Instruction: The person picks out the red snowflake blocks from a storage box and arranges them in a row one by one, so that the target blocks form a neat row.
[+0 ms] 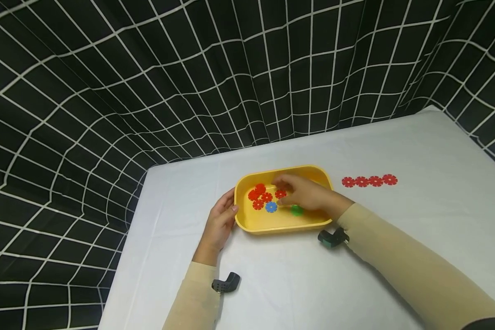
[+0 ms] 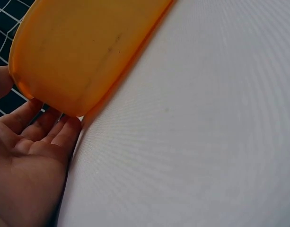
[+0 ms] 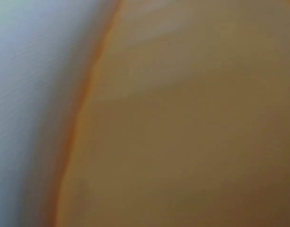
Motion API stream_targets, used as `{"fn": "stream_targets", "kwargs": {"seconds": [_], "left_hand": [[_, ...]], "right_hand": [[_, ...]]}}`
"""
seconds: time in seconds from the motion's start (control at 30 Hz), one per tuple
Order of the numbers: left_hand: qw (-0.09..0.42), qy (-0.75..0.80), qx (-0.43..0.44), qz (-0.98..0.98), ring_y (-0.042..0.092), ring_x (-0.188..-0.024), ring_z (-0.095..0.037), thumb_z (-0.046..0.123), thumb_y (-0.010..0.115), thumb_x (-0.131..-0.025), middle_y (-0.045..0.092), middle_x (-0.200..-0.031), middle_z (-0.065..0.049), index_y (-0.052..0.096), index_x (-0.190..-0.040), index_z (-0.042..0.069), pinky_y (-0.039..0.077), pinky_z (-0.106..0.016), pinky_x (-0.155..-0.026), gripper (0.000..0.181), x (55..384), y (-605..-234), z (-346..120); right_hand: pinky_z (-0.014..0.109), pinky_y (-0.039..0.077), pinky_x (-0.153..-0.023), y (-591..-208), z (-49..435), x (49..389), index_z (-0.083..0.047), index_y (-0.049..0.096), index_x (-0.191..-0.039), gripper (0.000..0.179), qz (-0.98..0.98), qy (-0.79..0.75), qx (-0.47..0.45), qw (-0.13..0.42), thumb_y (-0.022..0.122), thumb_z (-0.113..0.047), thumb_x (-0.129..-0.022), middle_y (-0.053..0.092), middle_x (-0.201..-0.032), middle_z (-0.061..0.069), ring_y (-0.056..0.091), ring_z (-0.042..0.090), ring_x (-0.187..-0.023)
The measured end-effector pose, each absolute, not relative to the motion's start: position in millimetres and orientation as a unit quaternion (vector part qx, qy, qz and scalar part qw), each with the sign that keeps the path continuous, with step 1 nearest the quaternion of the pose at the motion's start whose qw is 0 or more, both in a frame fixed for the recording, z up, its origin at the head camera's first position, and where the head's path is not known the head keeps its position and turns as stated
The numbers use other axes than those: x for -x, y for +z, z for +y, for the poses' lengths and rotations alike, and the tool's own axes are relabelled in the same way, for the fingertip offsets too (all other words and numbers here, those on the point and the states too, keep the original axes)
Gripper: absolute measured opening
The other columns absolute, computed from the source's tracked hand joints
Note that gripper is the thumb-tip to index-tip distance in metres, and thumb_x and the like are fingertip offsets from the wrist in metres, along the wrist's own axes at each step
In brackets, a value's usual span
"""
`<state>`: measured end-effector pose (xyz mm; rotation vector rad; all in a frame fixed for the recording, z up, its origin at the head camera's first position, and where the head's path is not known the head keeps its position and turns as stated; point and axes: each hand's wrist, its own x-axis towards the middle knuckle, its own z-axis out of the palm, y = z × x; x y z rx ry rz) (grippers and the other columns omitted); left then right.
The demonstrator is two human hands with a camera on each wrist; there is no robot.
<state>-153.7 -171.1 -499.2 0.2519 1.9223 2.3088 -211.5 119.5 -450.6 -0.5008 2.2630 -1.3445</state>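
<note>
On my head view the left hand (image 1: 219, 219) grips the yellow tray (image 1: 280, 223). The right hand (image 1: 303, 191) is inside it, thumb and fingers apart around a red snowflake disc (image 1: 280, 194); I can't tell whether they touch. The left wrist view shows fingers (image 2: 66, 135) against the tray's end. My right wrist view is blurred.

Kinda looks like a curtained-off filming corner tbh, black white-grid drapes (image 1: 214, 68) beyond the left hand (image 1: 220, 221) and right hand (image 1: 307, 192), white-covered table (image 1: 280, 279) underneath.
</note>
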Motion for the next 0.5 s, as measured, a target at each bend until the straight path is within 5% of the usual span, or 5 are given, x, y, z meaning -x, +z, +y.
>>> {"fn": "stream_targets", "kwargs": {"seconds": [0.2, 0.5], "left_hand": [[0.062, 0.760, -0.081, 0.642, 0.045, -0.151, -0.030, 0.003, 0.051, -0.109, 0.049, -0.165, -0.014, 0.047, -0.161, -0.001, 0.042, -0.037, -0.120, 0.053, 153, -499, -171], [0.064, 0.761, -0.080, 0.641, 0.044, -0.152, -0.031, 0.005, 0.053, -0.108, 0.048, -0.165, -0.015, 0.046, -0.161, -0.002, 0.041, -0.037, -0.121, 0.054, 153, -497, -171]], "right_hand": [[0.052, 0.047, -0.115, -454, 113, 208, -0.005, 0.068, -0.138, 0.044, 0.865, -0.418, 0.201, 0.192, 0.077, 0.005, -0.096, 0.063, -0.134, 0.010, 0.055, 0.033, -0.126], [0.042, 0.053, -0.106, -453, 107, 205, -0.006, 0.071, -0.130, 0.038, 0.891, -0.363, 0.212, 0.170, 0.076, 0.008, -0.095, 0.060, -0.120, 0.007, 0.056, 0.028, -0.114]]}}
